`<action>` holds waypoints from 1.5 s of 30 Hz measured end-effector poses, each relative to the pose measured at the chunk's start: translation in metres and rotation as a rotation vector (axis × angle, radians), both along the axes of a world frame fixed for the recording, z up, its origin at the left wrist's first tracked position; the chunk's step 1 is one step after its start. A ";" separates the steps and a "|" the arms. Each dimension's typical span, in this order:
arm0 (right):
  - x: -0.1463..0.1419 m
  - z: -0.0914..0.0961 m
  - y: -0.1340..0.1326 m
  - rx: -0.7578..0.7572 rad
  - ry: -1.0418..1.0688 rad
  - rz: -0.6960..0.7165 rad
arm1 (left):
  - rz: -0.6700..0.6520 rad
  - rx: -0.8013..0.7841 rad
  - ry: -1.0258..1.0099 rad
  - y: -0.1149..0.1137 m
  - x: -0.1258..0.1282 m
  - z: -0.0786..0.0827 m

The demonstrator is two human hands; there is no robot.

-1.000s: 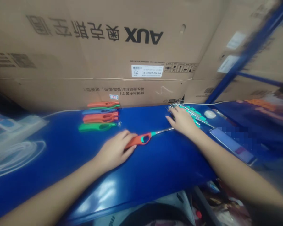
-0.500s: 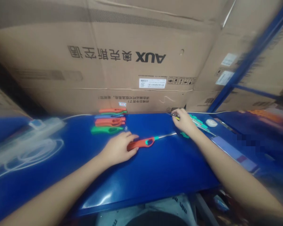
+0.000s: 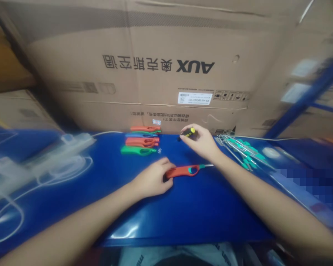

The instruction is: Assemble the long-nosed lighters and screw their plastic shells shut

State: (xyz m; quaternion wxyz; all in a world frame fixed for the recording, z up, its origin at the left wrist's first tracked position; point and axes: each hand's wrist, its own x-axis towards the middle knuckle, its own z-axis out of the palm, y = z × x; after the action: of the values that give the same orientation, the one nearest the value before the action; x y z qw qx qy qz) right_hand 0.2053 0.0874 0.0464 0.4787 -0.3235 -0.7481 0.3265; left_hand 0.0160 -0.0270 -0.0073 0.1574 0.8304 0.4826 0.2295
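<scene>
My left hand (image 3: pixel 155 177) is closed round the rear end of a red long-necked lighter (image 3: pixel 183 171). The lighter lies nearly level, with its metal neck pointing right and passing behind my right forearm. In my right hand (image 3: pixel 202 142), above the lighter, is a small black and yellow screwdriver (image 3: pixel 189 133), gripped between thumb and fingers. Several red, green and blue lighter bodies (image 3: pixel 142 142) lie stacked in a row beyond my left hand. Right of my right wrist is a pile of metal lighter necks with teal-green ends (image 3: pixel 245 151).
A large cardboard box (image 3: pixel 155 37) stands along the back of the blue table (image 3: pixel 161 218). On the left lie a white power strip (image 3: pixel 77 142) and a looped white cable (image 3: pixel 69 168). A white round object (image 3: pixel 271 152) and a blurred phone (image 3: pixel 296 190) are on the right.
My right hand has moved left and turned, with the screwdriver's yellow end now upward. My left hand still holds the red lighter. The view has shifted left, uncovering more of the neck pile.
</scene>
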 end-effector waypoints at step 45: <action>0.047 -0.038 -0.026 -0.558 0.543 -0.033 | -0.006 -0.054 -0.239 0.007 0.004 -0.019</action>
State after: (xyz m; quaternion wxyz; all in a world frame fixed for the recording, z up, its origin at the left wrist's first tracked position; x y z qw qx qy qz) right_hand 0.2524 0.0612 0.0089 0.5584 -0.3550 -0.4712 0.5832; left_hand 0.0201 -0.0204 -0.0265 0.2370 0.7940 0.4639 0.3134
